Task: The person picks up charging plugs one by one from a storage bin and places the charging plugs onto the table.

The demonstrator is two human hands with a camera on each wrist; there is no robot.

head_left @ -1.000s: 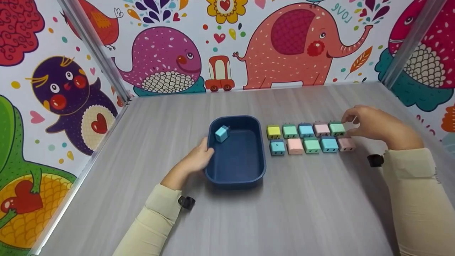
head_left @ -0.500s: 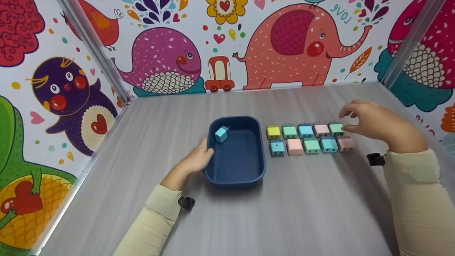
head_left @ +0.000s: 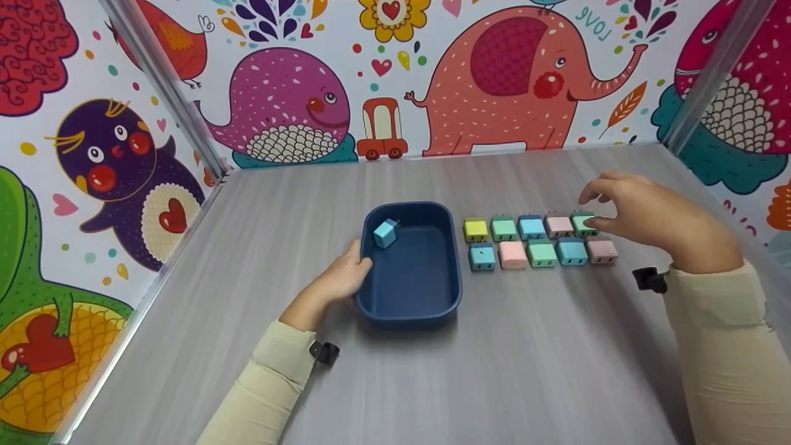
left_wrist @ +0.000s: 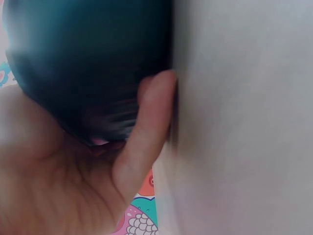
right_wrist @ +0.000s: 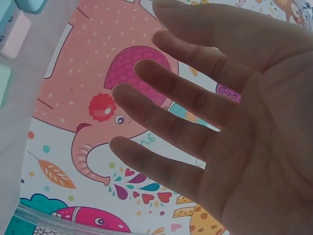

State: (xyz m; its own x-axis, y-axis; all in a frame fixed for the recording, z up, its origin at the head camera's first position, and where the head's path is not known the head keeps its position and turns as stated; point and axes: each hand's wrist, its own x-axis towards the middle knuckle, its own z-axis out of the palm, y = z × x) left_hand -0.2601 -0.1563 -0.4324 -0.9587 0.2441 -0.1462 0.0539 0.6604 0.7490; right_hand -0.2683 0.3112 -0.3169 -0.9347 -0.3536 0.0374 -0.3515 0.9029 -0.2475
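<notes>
My left hand [head_left: 340,275] grips the left wall of a dark blue plastic bin [head_left: 411,284], its thumb at the rim. Up close in the left wrist view, the hand wraps the bin's dark side [left_wrist: 88,63]. Inside the bin, near its back left corner, lies one light blue USB charger plug [head_left: 385,235]. Over the right end of two rows of charger plugs hovers my right hand [head_left: 649,216], holding nothing. Its thumb overlaps the green charger [head_left: 579,226] ending the back row. Fingers [right_wrist: 171,122] are spread in the right wrist view.
The back row also has yellow [head_left: 476,230], green, blue and pink chargers. In front stand blue [head_left: 482,256], peach [head_left: 512,254], green, blue and dusky pink [head_left: 602,252] ones. Printed cartoon walls [head_left: 284,99] border the grey table [head_left: 525,371] at back and sides.
My right hand has shifted slightly left, so its thumb now overlaps the end green charger. The left hand and the bin have stayed in place.
</notes>
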